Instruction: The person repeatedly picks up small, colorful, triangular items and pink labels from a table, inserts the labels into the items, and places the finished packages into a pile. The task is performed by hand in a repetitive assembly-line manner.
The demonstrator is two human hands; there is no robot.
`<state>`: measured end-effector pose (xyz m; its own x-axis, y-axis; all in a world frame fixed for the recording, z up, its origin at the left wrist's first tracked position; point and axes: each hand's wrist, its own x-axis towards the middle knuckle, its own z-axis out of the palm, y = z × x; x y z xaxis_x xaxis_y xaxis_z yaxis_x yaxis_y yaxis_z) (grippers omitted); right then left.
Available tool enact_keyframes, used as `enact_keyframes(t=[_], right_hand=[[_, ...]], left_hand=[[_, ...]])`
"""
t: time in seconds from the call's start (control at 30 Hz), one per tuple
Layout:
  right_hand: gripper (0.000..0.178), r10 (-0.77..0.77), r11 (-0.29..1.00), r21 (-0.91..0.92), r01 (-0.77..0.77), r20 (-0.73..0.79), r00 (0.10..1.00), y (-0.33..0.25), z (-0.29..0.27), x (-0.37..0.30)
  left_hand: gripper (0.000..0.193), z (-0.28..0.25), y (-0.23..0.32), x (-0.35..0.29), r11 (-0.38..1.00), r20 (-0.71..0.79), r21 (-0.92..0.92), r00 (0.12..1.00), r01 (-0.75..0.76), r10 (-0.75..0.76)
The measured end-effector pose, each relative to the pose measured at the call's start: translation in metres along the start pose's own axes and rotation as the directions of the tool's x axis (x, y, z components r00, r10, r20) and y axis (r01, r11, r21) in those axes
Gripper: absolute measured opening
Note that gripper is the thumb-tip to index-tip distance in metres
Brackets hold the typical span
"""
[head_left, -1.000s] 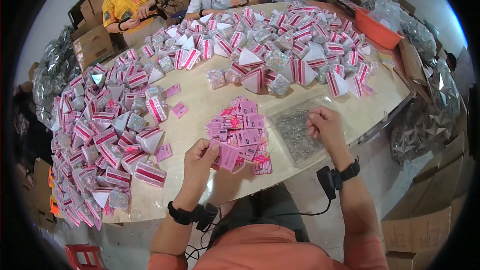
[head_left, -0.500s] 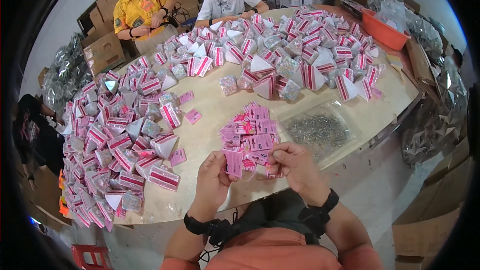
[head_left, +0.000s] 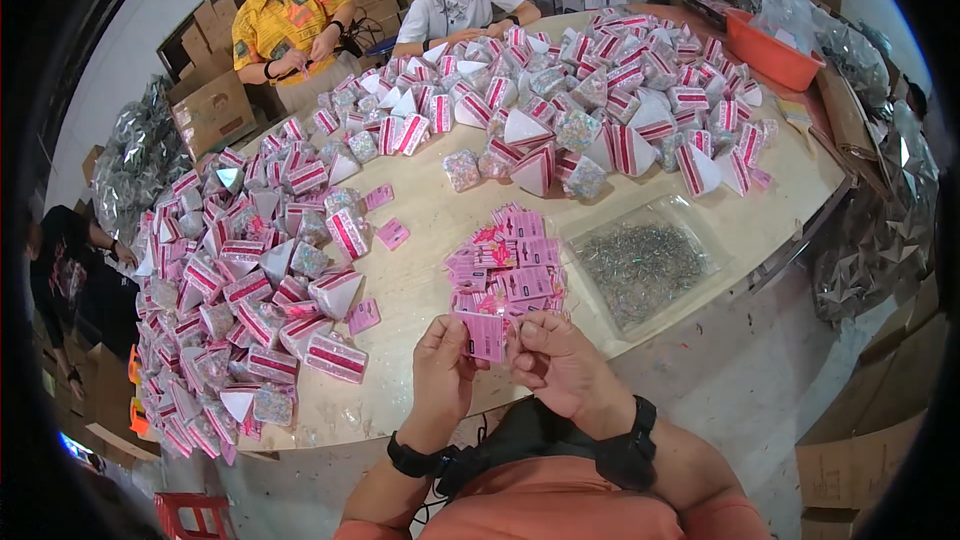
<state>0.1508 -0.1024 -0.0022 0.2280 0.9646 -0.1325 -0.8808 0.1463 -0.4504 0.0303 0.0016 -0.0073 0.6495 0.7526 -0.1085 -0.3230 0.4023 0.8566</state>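
printed pink card pinched in the grip of left hand, right hand pressed together at its edge

Pink card you hold: rows of small dark print. Pile of pink cards before you on the counter: dark label blocks and lettering. Cardboard box at your right: faint marks. No wording can be read.

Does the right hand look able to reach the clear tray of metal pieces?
Probably yes: nothing visible blocks the right hand from the clear tray, though it is at the pink card.
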Motion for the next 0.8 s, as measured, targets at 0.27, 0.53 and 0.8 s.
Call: enact_keyframes(t=[0.27,0.53,0.8], right_hand=[[0.012,-0.039,0.998,0.038,0.041,-0.041,0.998,0.007,0.009,-0.002],[0.01,-0.109,0.984,-0.159,0.085,-0.148,0.983,0.014,0.022,-0.004],[0.019,-0.366,0.743,-0.603,0.29,-0.003,0.931,0.007,0.011,0.0]], left_hand=[[0.025,-0.007,0.004,-0.014,0.421,0.246,0.733,0.786,-0.534,0.568],[0.013,0.017,0.025,-0.022,0.09,0.534,0.722,0.636,-0.686,0.558],[0.007,0.017,0.037,-0.022,0.274,0.411,0.718,0.708,-0.64,0.575]])
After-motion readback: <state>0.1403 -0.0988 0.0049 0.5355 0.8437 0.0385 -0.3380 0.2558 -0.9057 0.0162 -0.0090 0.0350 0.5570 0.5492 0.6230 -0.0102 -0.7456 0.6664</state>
